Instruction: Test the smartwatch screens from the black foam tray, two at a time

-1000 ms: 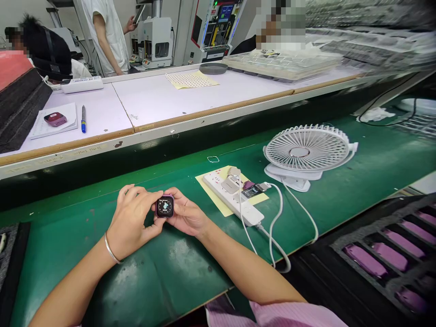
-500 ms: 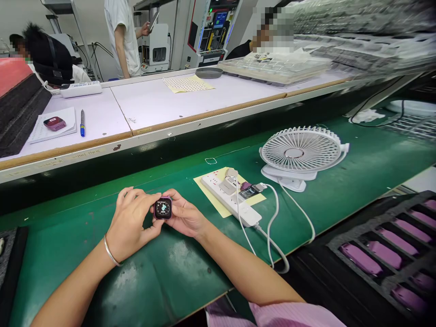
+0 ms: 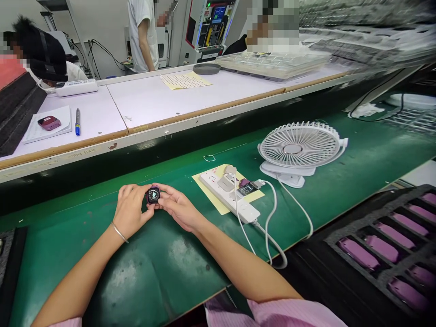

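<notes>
A small square smartwatch body (image 3: 154,195) without a strap is held up between both hands over the green bench mat (image 3: 177,272). Its dark screen is lit with a round watch face, and the case edge looks purple. My left hand (image 3: 131,210) grips its left side between thumb and fingers and wears a silver bangle at the wrist. From the right, my right hand (image 3: 179,208) holds the opposite side, thumb near the screen's lower corner. Parts of the case are hidden behind the fingers.
Right of my hands lie a white power strip (image 3: 243,210) with plugs and cables, then a white fan (image 3: 299,147). A foam tray (image 3: 374,277) of purple watch cases stands lower right. On the raised shelf are a notepad (image 3: 30,131), another watch (image 3: 49,122) and a pen (image 3: 78,122). People work behind.
Both hands and the smartwatch have shifted left and slightly up in the view. The right thumb now sits lower by the screen. In the background, a standing person has moved right.
</notes>
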Available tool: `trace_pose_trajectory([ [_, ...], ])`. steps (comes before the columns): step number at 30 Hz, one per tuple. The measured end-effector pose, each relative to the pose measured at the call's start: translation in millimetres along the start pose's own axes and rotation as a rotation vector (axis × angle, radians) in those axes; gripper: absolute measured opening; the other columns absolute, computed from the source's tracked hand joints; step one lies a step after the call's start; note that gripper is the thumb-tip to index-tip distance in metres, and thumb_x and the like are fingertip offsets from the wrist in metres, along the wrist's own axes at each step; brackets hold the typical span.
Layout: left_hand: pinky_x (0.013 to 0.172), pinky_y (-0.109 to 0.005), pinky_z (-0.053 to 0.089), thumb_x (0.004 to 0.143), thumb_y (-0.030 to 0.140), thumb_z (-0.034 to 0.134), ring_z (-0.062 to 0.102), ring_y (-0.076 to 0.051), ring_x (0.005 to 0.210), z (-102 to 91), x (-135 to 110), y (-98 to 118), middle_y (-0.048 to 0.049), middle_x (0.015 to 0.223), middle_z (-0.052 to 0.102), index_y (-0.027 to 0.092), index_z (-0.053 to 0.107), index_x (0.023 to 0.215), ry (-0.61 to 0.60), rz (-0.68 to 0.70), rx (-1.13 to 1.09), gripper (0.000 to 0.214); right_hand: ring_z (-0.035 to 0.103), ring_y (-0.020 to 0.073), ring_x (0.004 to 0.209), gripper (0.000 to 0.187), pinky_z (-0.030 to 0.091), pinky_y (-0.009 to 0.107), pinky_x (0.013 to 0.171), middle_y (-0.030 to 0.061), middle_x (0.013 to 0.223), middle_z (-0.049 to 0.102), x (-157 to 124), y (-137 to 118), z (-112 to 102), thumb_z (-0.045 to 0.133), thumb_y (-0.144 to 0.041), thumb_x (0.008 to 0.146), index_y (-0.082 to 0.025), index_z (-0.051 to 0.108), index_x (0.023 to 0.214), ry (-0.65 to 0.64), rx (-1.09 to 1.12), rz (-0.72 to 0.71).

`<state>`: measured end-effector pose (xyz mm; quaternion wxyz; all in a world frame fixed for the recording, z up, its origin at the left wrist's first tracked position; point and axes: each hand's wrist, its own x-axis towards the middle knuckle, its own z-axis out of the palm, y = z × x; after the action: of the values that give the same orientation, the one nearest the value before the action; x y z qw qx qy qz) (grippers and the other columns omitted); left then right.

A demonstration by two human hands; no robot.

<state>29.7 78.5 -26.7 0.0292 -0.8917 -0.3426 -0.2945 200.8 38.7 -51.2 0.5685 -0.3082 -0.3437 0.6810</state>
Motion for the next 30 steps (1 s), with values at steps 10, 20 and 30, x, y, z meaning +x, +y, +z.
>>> trace_pose_trajectory([
  [10, 0.089, -0.042, 0.044, 0.084, 0.022, 0.061, 0.059, -0.025, 0.093, 8.6, -2.0, -7.6, -0.0073, 0.095, 0.07, 0.018, 0.057, 0.121, -0.034, -0.01, -0.067, 0.038, 0.068, 0.0174, 0.096, 0.043, 0.052, 0.03, 0.084, 0.0031, 0.102, 0.074, 3.8, 2.3, -4.2, 0.072, -0.018, 0.076, -0.025, 0.065, 0.118, 0.051, -0.067, 0.002],
  [20, 0.091, -0.044, 0.045, 0.086, 0.023, 0.061, 0.058, -0.027, 0.1, 11.5, -4.4, -11.5, -0.0086, 0.096, 0.07, 0.018, 0.059, 0.122, -0.084, 0.023, -0.032, 0.037, 0.069, 0.0156, 0.089, 0.04, 0.053, 0.03, 0.08, 0.0018, 0.099, 0.075, 4.9, 4.6, -6.7, 0.073, -0.014, 0.074, -0.023, 0.062, 0.112, 0.068, -0.111, 0.028],
  [30, 0.092, -0.045, 0.045, 0.085, 0.023, 0.061, 0.058, -0.028, 0.1, 10.4, -4.0, -10.2, -0.0093, 0.098, 0.071, 0.018, 0.06, 0.123, -0.066, 0.022, -0.053, 0.038, 0.069, 0.0176, 0.094, 0.042, 0.052, 0.033, 0.086, 0.0019, 0.098, 0.074, 3.2, 5.9, -5.1, 0.072, -0.016, 0.075, -0.024, 0.06, 0.114, 0.045, -0.148, -0.022],
])
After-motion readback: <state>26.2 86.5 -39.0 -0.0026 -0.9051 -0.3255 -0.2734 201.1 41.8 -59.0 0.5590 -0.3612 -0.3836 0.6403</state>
